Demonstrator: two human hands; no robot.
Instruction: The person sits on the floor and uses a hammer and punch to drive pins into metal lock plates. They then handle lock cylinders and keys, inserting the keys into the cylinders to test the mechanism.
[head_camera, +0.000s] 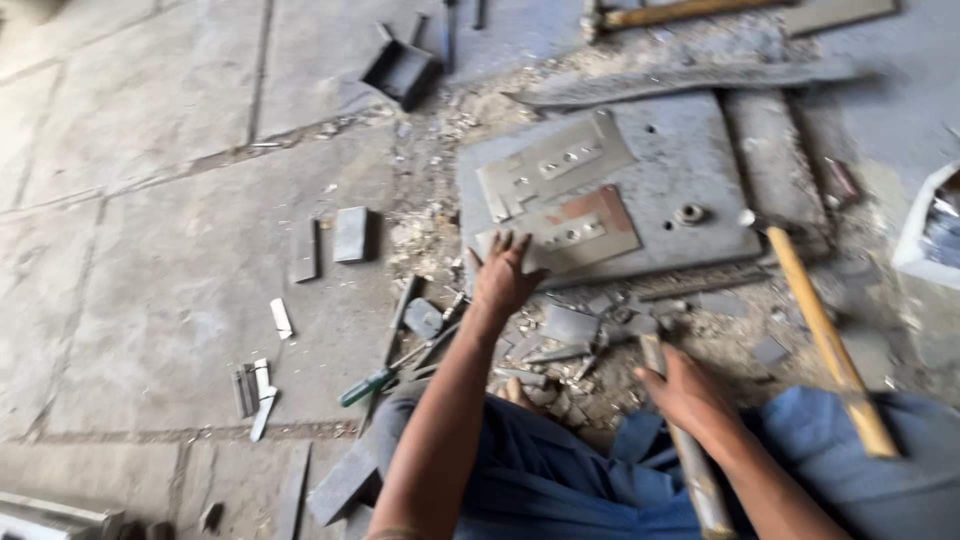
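My left hand (503, 275) reaches forward with fingers spread, its fingertips on the near edge of a rusty angled metal bracket (575, 228) with holes. That bracket lies on a thick grey steel plate (690, 170), beside a second, paler bracket (555, 165). My right hand (690, 395) grips the wooden handle of a hammer (680, 440), whose head end lies among metal scraps (570, 330) in front of my knees. I sit on the floor in blue trousers (560, 480).
A second hammer with a long wooden handle (825, 335) lies at right, another handle (680, 12) at the top. A green-handled screwdriver (375, 383), small metal blocks (350, 235), a dark open box (400, 68) and a white container (930, 225) sit on the stone floor.
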